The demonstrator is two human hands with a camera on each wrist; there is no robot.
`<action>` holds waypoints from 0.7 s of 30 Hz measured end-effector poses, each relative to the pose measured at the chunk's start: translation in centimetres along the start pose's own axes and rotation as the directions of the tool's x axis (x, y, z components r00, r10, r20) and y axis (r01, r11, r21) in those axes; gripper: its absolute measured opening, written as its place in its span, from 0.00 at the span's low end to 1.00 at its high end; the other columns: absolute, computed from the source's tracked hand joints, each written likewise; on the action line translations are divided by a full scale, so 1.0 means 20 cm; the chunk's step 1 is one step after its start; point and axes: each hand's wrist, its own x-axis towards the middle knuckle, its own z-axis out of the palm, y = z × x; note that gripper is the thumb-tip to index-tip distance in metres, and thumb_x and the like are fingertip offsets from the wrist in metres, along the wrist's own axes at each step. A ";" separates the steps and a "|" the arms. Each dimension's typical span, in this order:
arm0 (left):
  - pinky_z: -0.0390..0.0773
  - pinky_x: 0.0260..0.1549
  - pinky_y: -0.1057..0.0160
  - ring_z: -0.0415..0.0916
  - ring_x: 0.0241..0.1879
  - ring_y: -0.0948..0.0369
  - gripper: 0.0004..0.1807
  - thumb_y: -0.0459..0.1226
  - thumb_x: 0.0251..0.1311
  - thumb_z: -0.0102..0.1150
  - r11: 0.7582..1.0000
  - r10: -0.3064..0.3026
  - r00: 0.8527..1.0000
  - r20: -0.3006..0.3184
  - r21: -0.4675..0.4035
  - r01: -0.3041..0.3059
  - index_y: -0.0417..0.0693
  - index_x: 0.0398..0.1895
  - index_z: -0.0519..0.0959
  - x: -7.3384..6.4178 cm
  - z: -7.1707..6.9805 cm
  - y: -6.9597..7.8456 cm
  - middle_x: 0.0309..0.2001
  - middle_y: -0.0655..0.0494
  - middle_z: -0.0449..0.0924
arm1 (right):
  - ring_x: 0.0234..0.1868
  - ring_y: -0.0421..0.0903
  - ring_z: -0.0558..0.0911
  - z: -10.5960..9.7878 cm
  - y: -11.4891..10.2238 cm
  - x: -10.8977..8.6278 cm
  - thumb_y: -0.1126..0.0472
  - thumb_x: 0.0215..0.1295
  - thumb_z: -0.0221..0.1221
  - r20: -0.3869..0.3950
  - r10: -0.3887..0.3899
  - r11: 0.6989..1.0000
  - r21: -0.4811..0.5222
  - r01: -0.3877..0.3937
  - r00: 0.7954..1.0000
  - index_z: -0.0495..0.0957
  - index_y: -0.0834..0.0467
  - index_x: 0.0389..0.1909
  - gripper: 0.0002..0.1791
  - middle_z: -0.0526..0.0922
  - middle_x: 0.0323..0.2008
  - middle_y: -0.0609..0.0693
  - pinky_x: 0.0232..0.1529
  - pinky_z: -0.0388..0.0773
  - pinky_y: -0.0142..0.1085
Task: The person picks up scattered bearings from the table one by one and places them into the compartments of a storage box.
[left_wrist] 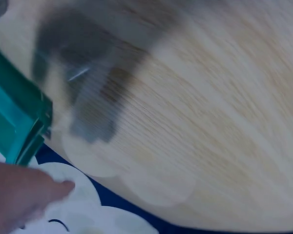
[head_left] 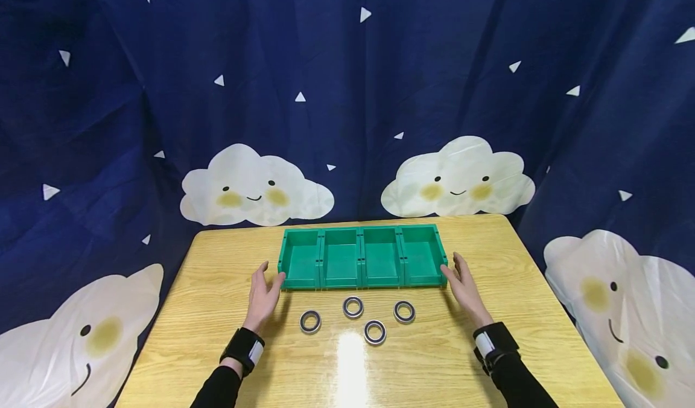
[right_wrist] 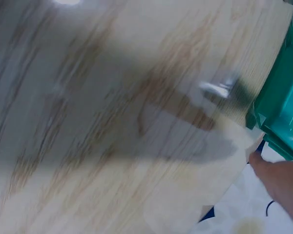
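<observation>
A green bin tray with several compartments in a row stands near the back of the table. My left hand is at its left end, the thumb at the front corner and the fingers loosely extended. At the opposite end, my right hand mirrors this with relaxed fingers. Whether either thumb actually touches the tray I cannot tell. Several ring-shaped ball bearings lie flat in front of the tray: a left one, a middle one, a front one and a right one. All the compartments look bare inside.
The light wooden table has rounded back corners. Behind it and at both sides hangs a dark blue curtain with white clouds and triangles. Black wrist bands are on both forearms. Light glares off the table's front middle.
</observation>
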 end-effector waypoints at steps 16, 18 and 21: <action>0.63 0.52 0.46 0.64 0.52 0.47 0.37 0.55 0.54 0.59 0.884 0.294 0.954 0.056 0.364 -0.293 0.39 0.59 0.67 -0.20 0.08 -0.03 0.50 0.43 0.69 | 0.68 0.62 0.49 0.04 0.03 -0.16 0.46 0.68 0.48 -0.051 -0.107 0.973 -0.210 0.094 0.993 0.46 0.54 0.72 0.37 0.50 0.69 0.61 0.62 0.48 0.61; 0.64 0.52 0.46 0.66 0.51 0.47 0.37 0.56 0.53 0.59 0.870 0.300 0.949 0.092 0.382 -0.312 0.40 0.59 0.68 -0.21 0.10 -0.03 0.49 0.44 0.70 | 0.68 0.62 0.49 0.05 0.04 -0.17 0.46 0.68 0.48 -0.040 -0.114 0.972 -0.210 0.104 0.993 0.46 0.53 0.72 0.37 0.50 0.69 0.61 0.62 0.47 0.60; 0.64 0.52 0.46 0.66 0.50 0.47 0.39 0.58 0.51 0.60 0.855 0.296 0.945 0.137 0.403 -0.327 0.41 0.59 0.68 -0.23 0.13 -0.03 0.48 0.45 0.71 | 0.68 0.62 0.49 0.08 0.05 -0.18 0.46 0.68 0.50 -0.032 -0.128 0.971 -0.206 0.119 0.991 0.46 0.53 0.72 0.37 0.50 0.69 0.61 0.62 0.47 0.60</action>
